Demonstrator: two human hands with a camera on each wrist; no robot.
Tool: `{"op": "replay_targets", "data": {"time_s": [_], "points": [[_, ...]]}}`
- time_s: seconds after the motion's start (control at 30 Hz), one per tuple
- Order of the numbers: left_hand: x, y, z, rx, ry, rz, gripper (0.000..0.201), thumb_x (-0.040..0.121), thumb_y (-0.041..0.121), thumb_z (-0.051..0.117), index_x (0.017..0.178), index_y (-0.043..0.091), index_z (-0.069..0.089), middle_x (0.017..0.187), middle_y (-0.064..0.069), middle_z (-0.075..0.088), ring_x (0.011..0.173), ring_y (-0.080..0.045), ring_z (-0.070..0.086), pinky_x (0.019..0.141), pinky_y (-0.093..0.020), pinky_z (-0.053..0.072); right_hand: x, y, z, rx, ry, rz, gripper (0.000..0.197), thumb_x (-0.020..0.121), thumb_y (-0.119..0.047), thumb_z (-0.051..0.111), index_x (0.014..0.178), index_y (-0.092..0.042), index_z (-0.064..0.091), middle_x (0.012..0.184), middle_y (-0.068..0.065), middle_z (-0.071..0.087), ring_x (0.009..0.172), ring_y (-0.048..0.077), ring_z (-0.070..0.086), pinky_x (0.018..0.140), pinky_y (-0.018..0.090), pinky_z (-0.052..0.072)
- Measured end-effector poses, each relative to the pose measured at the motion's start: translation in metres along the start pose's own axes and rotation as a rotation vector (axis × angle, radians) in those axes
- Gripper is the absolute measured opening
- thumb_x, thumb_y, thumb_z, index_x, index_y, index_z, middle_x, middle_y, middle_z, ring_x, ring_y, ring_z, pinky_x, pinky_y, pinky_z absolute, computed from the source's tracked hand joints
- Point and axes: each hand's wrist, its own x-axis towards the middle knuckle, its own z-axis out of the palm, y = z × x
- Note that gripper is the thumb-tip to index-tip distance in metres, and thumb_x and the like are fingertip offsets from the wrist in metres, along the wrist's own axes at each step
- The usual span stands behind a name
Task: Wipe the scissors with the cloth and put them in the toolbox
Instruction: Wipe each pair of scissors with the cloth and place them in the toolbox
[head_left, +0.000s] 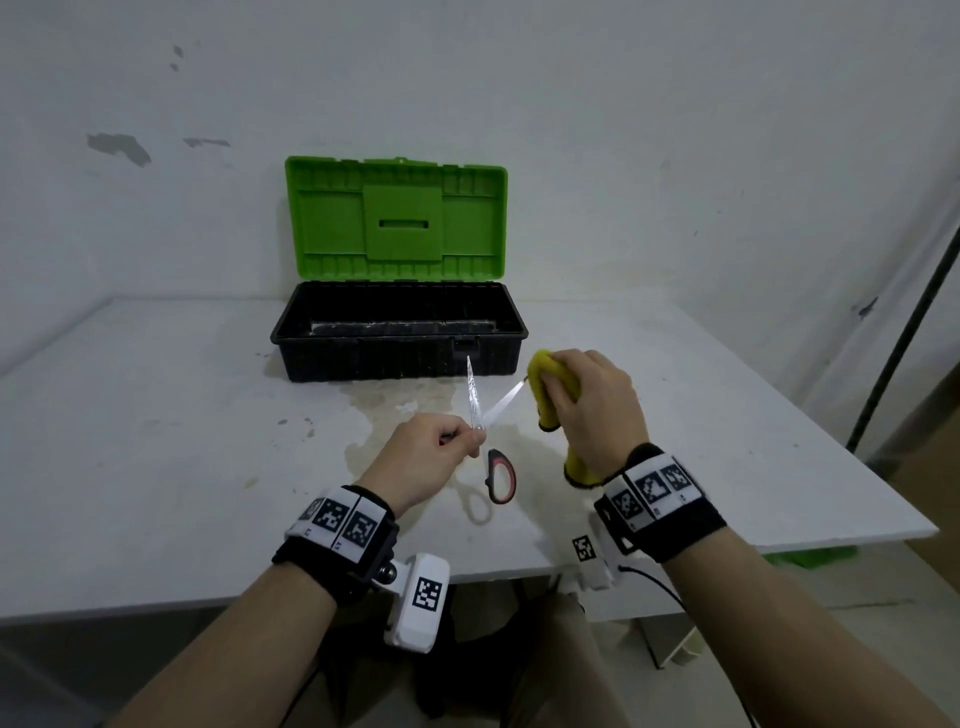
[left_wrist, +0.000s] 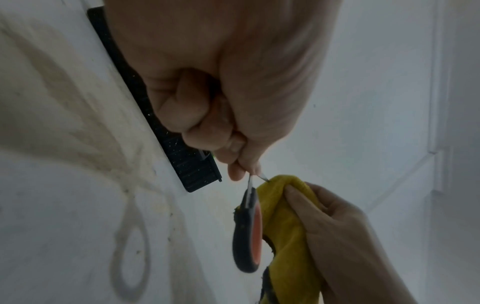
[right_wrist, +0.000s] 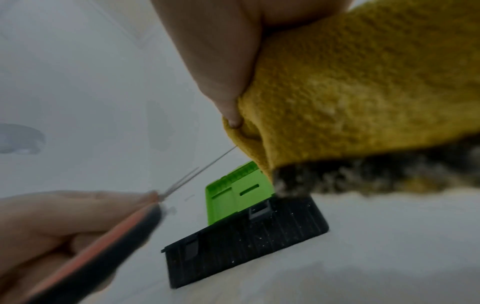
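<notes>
Your left hand (head_left: 431, 452) grips the scissors (head_left: 491, 415), blades spread, orange-black handle hanging. Your right hand (head_left: 597, 410) clutches the yellow cloth (head_left: 545, 384) around one blade tip. The toolbox (head_left: 397, 332) stands open behind on the stained table (head_left: 156, 441).

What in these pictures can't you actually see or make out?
- Tip of one blade of the black-and-red-handled steel scissors: wrapped in the yellow cloth that the right hand grips, every view.
- Second scissor handle: inside the left hand, head view.
- Floor of the open black toolbox with green lid: dark, partly behind its front wall.
- Right wrist view: blurred.
</notes>
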Motion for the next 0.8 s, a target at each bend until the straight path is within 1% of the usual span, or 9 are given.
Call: {"op": "replay_targets", "data": {"time_s": [0.07,0.13,0.27,0.37,0.47,0.53,0.63,0.73,0.8], "points": [[0.001,0.001,0.001,-0.016,0.006,-0.005,0.03,0.096,0.039,0.061,0.076,0.021,0.072,0.062,0.008,0.059,0.063,-0.009,0.052,0.061,-0.026,0.04,-0.016,-0.01,0.004,0.006,-0.044,-0.118,0.02,0.095,-0.03,0.056,0.111,-0.02,0.063,0.098,0.001,0.06,0.084,0.021,0.057,0.072,0.036,0.049],[0.002,0.002,0.003,-0.018,0.004,0.003,0.029,0.096,0.037,0.061,0.075,0.021,0.072,0.057,0.014,0.056,0.06,-0.004,0.05,0.061,-0.024,0.039,-0.033,-0.019,0.014,-0.001,-0.131,-0.203,0.017,0.095,-0.033,0.057,0.108,-0.025,0.064,0.094,-0.003,0.057,0.081,0.019,0.057,0.067,0.036,0.05],[0.001,-0.001,0.004,-0.003,-0.027,0.038,0.029,0.096,0.037,0.061,0.076,0.02,0.073,0.057,0.007,0.051,0.053,-0.007,0.044,0.058,-0.027,0.038,-0.041,-0.019,0.025,-0.035,-0.144,-0.204,0.017,0.095,-0.036,0.056,0.108,-0.029,0.064,0.093,-0.005,0.056,0.082,0.016,0.056,0.063,0.035,0.051],[0.001,-0.003,0.002,0.034,-0.009,0.063,0.03,0.096,0.039,0.062,0.074,0.021,0.071,0.06,-0.002,0.055,0.054,-0.006,0.046,0.057,-0.024,0.038,-0.032,-0.017,0.022,-0.039,-0.138,-0.158,0.02,0.095,-0.037,0.054,0.11,-0.029,0.064,0.094,-0.005,0.055,0.082,0.015,0.054,0.064,0.031,0.045],[0.0,-0.005,0.001,0.049,-0.002,0.051,0.03,0.096,0.037,0.062,0.075,0.019,0.072,0.055,0.007,0.051,0.047,0.0,0.044,0.051,-0.014,0.033,-0.012,-0.006,0.015,-0.058,-0.1,-0.025,0.02,0.096,-0.034,0.052,0.112,-0.026,0.063,0.098,-0.002,0.055,0.085,0.021,0.055,0.069,0.029,0.041],[0.001,-0.007,0.002,0.041,0.001,0.021,0.029,0.096,0.038,0.062,0.077,0.019,0.073,0.057,0.009,0.051,0.046,0.001,0.044,0.05,-0.013,0.033,-0.003,0.002,0.008,-0.026,-0.055,0.032,0.02,0.096,-0.03,0.053,0.112,-0.024,0.062,0.102,-0.001,0.058,0.09,0.023,0.058,0.073,0.031,0.045],[0.003,-0.007,0.002,0.037,0.023,-0.001,0.03,0.096,0.04,0.062,0.076,0.02,0.073,0.061,0.008,0.055,0.051,-0.001,0.045,0.053,-0.017,0.034,-0.009,-0.002,0.004,0.014,-0.022,-0.039,0.019,0.095,-0.029,0.055,0.112,-0.023,0.062,0.1,-0.002,0.059,0.087,0.02,0.058,0.075,0.033,0.048],[0.005,-0.002,0.002,0.02,0.028,0.011,0.028,0.096,0.037,0.062,0.078,0.02,0.074,0.064,0.011,0.058,0.062,-0.004,0.052,0.061,-0.023,0.038,-0.032,-0.017,0.014,0.001,-0.124,-0.147,0.02,0.094,-0.031,0.056,0.112,-0.025,0.062,0.098,-0.003,0.057,0.084,0.018,0.056,0.07,0.033,0.048],[0.005,0.001,0.004,0.026,0.005,0.036,0.026,0.097,0.033,0.061,0.078,0.019,0.074,0.06,0.011,0.055,0.058,-0.003,0.049,0.059,-0.023,0.037,-0.04,-0.021,0.022,-0.018,-0.162,-0.17,0.02,0.094,-0.033,0.056,0.112,-0.026,0.062,0.097,-0.005,0.056,0.083,0.016,0.056,0.066,0.03,0.048]]}}
